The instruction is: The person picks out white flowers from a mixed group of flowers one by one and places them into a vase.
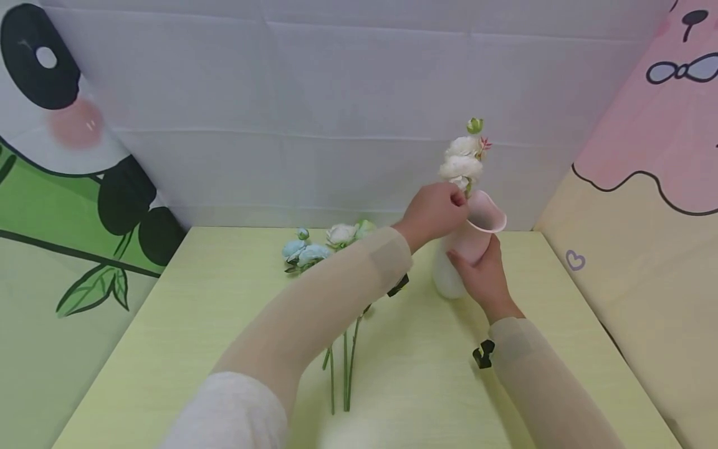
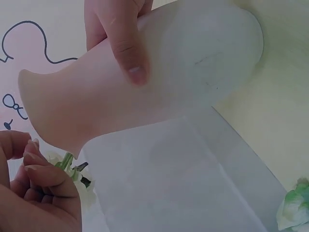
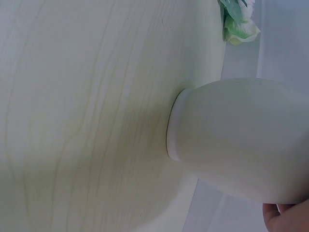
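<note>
My right hand (image 1: 485,274) grips the pale pink-white vase (image 1: 477,240) around its body, thumb lying along the near side in the left wrist view. The vase tilts, its wide wavy mouth facing up and to the right. At the left of the rim my left hand (image 1: 437,212) has its fingers curled, with thumb and fingertips together at the base of a white flower spray (image 1: 461,167). The spray stands upright, with a green bud on top and a small pink sprig beside the blossoms. Its lower stem is hidden behind the hand and rim.
More flowers lie on the pale yellow table (image 1: 224,324) left of the vase: a blue flower (image 1: 311,254), a white flower (image 1: 340,235) and a pale green flower (image 1: 364,229). Their green stems (image 1: 346,374) point toward me, partly under my left forearm. A white cloth wall (image 1: 336,112) stands behind.
</note>
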